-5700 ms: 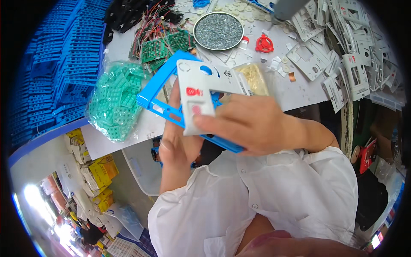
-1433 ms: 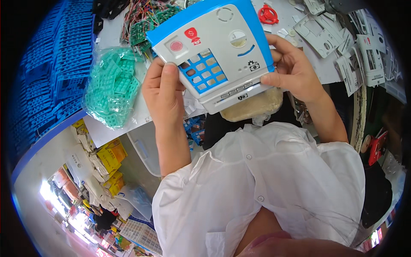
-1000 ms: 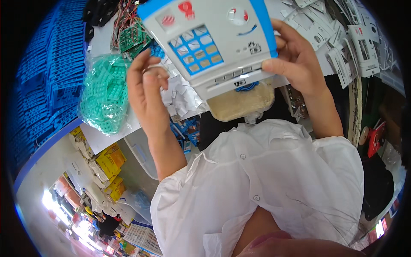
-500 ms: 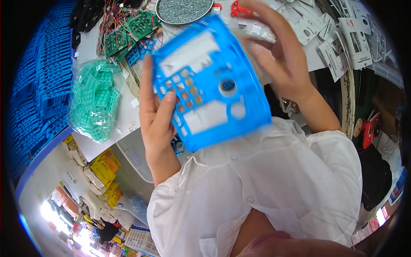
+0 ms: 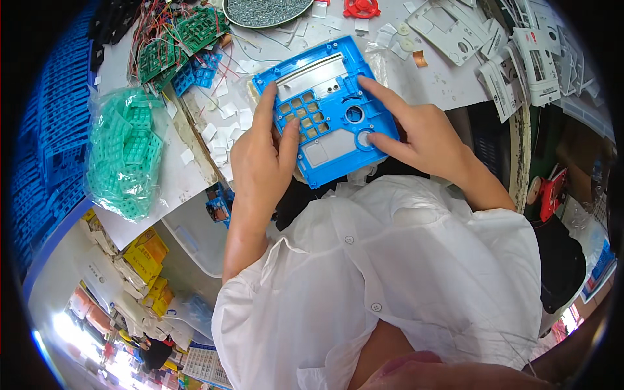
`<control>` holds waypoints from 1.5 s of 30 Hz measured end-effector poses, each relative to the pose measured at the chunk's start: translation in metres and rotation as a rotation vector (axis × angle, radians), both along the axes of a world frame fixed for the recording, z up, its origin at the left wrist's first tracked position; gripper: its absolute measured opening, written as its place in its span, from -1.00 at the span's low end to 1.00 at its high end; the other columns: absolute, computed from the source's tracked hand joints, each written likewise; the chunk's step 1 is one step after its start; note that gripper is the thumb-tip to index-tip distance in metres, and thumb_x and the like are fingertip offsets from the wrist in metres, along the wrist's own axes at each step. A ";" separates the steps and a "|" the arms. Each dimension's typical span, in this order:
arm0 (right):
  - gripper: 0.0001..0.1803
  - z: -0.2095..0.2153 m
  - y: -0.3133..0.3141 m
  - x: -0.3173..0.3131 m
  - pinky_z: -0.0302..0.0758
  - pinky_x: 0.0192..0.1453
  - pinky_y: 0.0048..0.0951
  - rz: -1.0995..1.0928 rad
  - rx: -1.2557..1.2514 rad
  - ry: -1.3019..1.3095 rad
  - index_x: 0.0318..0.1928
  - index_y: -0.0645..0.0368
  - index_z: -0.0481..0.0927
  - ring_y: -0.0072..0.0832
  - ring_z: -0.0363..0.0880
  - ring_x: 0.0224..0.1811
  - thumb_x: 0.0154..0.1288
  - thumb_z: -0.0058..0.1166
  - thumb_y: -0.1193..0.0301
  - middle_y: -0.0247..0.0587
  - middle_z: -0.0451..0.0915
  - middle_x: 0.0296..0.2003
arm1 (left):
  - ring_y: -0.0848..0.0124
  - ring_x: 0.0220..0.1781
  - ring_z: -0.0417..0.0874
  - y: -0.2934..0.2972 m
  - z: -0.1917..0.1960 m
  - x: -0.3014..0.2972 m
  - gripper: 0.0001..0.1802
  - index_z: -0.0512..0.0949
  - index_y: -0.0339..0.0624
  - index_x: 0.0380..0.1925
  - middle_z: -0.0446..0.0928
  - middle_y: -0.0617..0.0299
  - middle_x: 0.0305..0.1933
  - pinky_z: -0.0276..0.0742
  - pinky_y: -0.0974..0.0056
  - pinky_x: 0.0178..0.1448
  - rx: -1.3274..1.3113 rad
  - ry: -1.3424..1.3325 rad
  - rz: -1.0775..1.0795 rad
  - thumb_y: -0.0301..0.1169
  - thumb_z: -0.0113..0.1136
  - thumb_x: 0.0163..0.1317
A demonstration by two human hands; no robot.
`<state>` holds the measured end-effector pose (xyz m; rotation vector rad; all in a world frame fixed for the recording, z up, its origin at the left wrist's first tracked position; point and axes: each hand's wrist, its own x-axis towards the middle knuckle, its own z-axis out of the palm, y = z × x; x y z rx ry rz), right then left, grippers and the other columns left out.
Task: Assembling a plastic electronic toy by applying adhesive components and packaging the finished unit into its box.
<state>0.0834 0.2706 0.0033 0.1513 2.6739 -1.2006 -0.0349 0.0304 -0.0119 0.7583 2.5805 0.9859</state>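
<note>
A blue plastic front panel (image 5: 337,107) is at the near edge of the white table, inner side up. It has a grid of square key holes, two rectangular openings and round rings at the right. My left hand (image 5: 260,159) grips its left side, with the thumb by the key holes and the index finger near the upper left corner. On the right side, my right hand (image 5: 426,136) holds it, index finger near the upper right corner and thumb beside the lower ring. The fingers beneath are hidden. Crumpled clear plastic shows around the panel's back edge.
Green circuit boards (image 5: 195,32) with wires lie at the back left, beside a bowl of small screws (image 5: 263,12). A bag of green keypads (image 5: 127,156) sits left, near stacked blue panels (image 5: 49,130). White plates (image 5: 442,32) and a red wheel-shaped part (image 5: 361,8) lie at the back right.
The blue panel has come down to the table edge and turned to show its inner side. My right hand, raised and off the panel before, has taken hold of its right side.
</note>
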 end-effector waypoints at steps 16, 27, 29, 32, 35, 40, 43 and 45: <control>-0.14 0.016 -0.008 -0.021 0.59 -0.40 -0.22 0.256 0.462 -0.038 0.51 0.23 0.28 -0.14 0.66 -0.57 0.36 0.26 0.04 -0.06 0.63 -0.58 | 0.35 -0.63 0.53 -0.007 -0.005 -0.011 -0.42 0.53 -0.16 0.33 0.49 0.21 -0.64 0.42 0.24 -0.45 -0.012 0.055 -0.026 -0.35 0.36 0.30; -0.04 0.016 -0.005 -0.020 0.51 -0.43 -0.21 0.333 0.424 -0.041 0.54 0.31 0.18 -0.12 0.60 -0.60 0.30 0.33 0.12 -0.07 0.55 -0.62 | 0.29 -0.34 0.62 -0.007 -0.011 -0.018 -0.44 0.60 -0.16 0.23 0.55 0.15 -0.32 0.51 0.26 -0.29 0.056 0.183 -0.081 -0.37 0.45 0.21; -0.04 0.015 -0.006 -0.014 0.51 -0.42 -0.22 0.344 0.427 -0.089 0.54 0.29 0.17 -0.12 0.61 -0.58 0.29 0.34 0.14 -0.08 0.56 -0.61 | 0.23 -0.27 0.64 -0.007 -0.014 -0.019 -0.44 0.61 -0.14 0.22 0.58 0.12 -0.23 0.53 0.23 -0.23 0.086 0.210 -0.106 -0.36 0.47 0.18; -0.06 0.016 -0.003 -0.020 0.51 -0.38 -0.22 0.351 0.421 -0.036 0.51 0.28 0.24 -0.13 0.63 -0.55 0.24 0.37 0.16 -0.10 0.56 -0.61 | 0.15 -0.07 0.65 -0.007 -0.016 -0.023 -0.43 0.63 -0.06 0.22 0.60 0.11 -0.03 0.55 0.11 -0.03 0.146 0.311 -0.190 -0.35 0.47 0.14; -0.09 0.018 0.001 -0.033 0.51 -0.36 -0.22 0.417 0.467 0.002 0.46 0.29 0.33 -0.15 0.63 -0.53 0.17 0.42 0.18 -0.11 0.56 -0.61 | 0.15 0.26 0.58 -0.009 -0.010 -0.017 -0.43 0.64 0.04 0.21 0.58 0.15 0.24 0.40 -0.06 0.29 0.118 0.406 -0.378 -0.30 0.45 0.14; -0.13 0.014 0.007 -0.038 0.50 -0.39 -0.22 0.395 0.476 0.071 0.42 0.17 0.43 -0.16 0.63 -0.54 0.10 0.46 0.20 -0.12 0.58 -0.61 | 0.12 0.52 0.40 -0.018 -0.014 0.010 -0.46 0.64 0.13 0.24 0.45 0.18 0.49 0.13 -0.18 0.52 -0.087 0.316 -0.448 -0.26 0.36 0.20; -0.13 0.010 0.012 -0.042 0.50 -0.41 -0.22 0.392 0.459 0.106 0.43 0.09 0.44 -0.17 0.64 -0.55 0.10 0.47 0.20 -0.12 0.59 -0.60 | 0.13 0.52 0.40 -0.016 -0.015 0.012 -0.47 0.65 0.13 0.24 0.45 0.18 0.49 0.10 -0.15 0.54 -0.085 0.335 -0.413 -0.29 0.35 0.21; -0.13 0.008 0.014 -0.040 0.50 -0.41 -0.22 0.385 0.428 0.126 0.44 0.07 0.44 -0.16 0.63 -0.55 0.10 0.47 0.21 -0.11 0.59 -0.60 | 0.13 0.52 0.40 -0.016 -0.017 0.013 -0.48 0.65 0.14 0.22 0.45 0.18 0.49 0.06 -0.15 0.56 -0.082 0.334 -0.404 -0.31 0.34 0.21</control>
